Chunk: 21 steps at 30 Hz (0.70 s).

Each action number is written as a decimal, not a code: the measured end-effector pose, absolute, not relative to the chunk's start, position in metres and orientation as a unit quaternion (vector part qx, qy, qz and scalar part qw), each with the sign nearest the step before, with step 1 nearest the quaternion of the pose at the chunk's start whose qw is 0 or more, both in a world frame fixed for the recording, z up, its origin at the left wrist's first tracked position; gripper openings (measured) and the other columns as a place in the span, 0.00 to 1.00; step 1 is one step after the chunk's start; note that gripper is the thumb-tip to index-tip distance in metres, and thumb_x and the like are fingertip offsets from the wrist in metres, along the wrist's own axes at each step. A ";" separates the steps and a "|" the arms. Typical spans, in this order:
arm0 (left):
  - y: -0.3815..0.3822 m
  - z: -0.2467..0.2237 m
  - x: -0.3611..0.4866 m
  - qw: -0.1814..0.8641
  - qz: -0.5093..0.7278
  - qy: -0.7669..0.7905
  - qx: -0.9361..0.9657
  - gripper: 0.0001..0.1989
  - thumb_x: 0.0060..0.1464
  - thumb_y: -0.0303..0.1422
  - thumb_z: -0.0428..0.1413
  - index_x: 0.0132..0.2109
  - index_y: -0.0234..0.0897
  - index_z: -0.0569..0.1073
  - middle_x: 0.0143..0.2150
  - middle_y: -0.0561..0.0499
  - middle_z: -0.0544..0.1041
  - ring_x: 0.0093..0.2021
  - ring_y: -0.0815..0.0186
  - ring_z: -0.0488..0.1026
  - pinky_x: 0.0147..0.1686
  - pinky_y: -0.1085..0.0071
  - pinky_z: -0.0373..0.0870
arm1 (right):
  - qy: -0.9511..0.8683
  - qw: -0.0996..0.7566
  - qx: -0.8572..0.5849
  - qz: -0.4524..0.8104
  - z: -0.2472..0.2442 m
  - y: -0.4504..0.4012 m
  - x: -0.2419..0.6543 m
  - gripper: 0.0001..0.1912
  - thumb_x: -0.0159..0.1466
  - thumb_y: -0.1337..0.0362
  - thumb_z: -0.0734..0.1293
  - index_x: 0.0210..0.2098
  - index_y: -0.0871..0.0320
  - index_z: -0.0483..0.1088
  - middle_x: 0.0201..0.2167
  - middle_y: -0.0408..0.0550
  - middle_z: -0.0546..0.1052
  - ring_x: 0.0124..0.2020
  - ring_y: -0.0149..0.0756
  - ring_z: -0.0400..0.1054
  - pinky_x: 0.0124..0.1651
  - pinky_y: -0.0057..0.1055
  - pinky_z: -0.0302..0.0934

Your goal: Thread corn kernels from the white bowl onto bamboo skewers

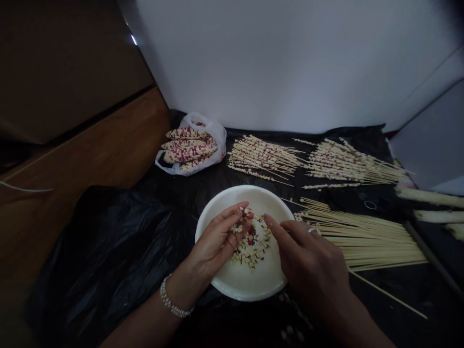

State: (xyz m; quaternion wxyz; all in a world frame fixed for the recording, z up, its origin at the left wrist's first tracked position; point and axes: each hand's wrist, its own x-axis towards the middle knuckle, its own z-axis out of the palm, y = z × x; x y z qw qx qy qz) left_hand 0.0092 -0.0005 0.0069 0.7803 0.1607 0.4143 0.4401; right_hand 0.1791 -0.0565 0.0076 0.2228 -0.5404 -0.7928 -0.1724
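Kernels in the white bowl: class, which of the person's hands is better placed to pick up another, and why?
Probably the left hand: it is over the kernels, pinching one. The right hand, beside the bowl's right edge, appears to hold a thin stick.

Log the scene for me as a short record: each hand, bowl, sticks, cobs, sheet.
Left hand: over the bowl, kernels at its fingertips
Right hand: holding a stick, one end toward the left fingertips
Bowl: white, loose kernels inside
Threaded sticks: two bundles, middle and right
Plain sticks: right of bowl
Cobs: in a white bag
Sheet: black, underneath
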 end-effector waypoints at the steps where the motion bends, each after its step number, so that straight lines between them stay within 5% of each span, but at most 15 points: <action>1: 0.000 0.007 0.009 0.781 0.440 0.415 0.157 0.10 0.52 0.24 0.58 0.42 0.35 0.78 0.39 0.50 0.79 0.40 0.71 0.75 0.46 0.78 0.70 | -0.793 0.223 -0.539 -0.173 0.008 -0.056 0.179 0.23 0.61 0.76 0.59 0.54 0.57 0.69 0.33 0.47 0.76 0.29 0.31 0.67 0.28 0.29 0.54; 21: 0.000 0.007 0.011 0.768 0.465 0.424 0.122 0.07 0.49 0.22 0.60 0.36 0.34 0.78 0.36 0.51 0.77 0.38 0.74 0.73 0.42 0.79 0.69 | -0.798 0.218 -0.536 -0.169 0.005 -0.056 0.180 0.23 0.60 0.76 0.58 0.52 0.57 0.70 0.32 0.47 0.76 0.28 0.33 0.66 0.27 0.31 0.52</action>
